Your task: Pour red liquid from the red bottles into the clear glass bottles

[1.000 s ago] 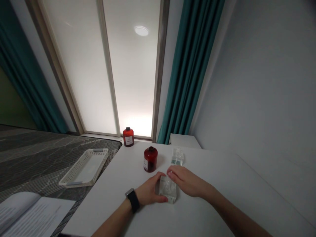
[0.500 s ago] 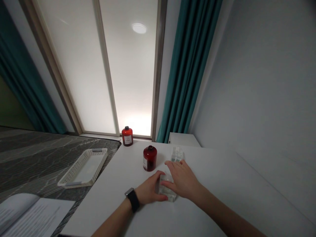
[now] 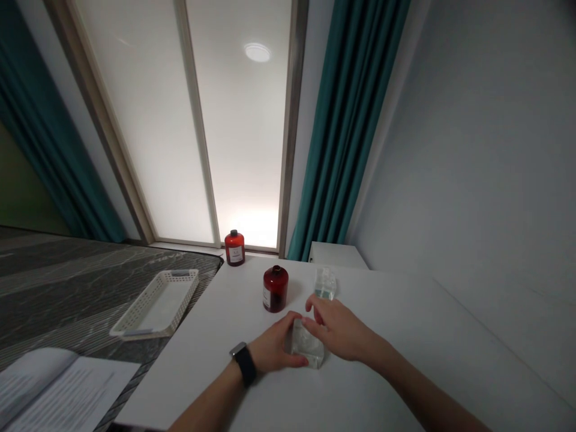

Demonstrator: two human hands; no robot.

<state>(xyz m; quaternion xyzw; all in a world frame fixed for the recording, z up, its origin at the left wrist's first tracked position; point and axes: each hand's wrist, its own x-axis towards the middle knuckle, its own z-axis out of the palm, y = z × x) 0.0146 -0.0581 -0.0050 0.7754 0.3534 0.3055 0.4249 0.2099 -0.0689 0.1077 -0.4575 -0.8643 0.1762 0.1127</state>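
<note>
At the far left, a blue-green curtain hangs down. Below it, an open book shows pages with rows of writing, too blurry to read. Next, a white basket with little holes sits on a dark gray striped cover. Then comes a white table. At its back edge stands a red bottle with a black top and a white label, in front of a bright cloudy door. Nearer, the left hand wears a black watch. Its thumb and fingers are clamped around a clear pack, which lies on the table between the two hands. Just behind is a dark red bottle, standing up. The right hand has bent fingers, and its thumb is at the pack's top corner. You can't tell if it pinches the pack. Past the fingers lies another clear pack. Behind the table are a second curtain and a low white box. Last is a plain wall.
</note>
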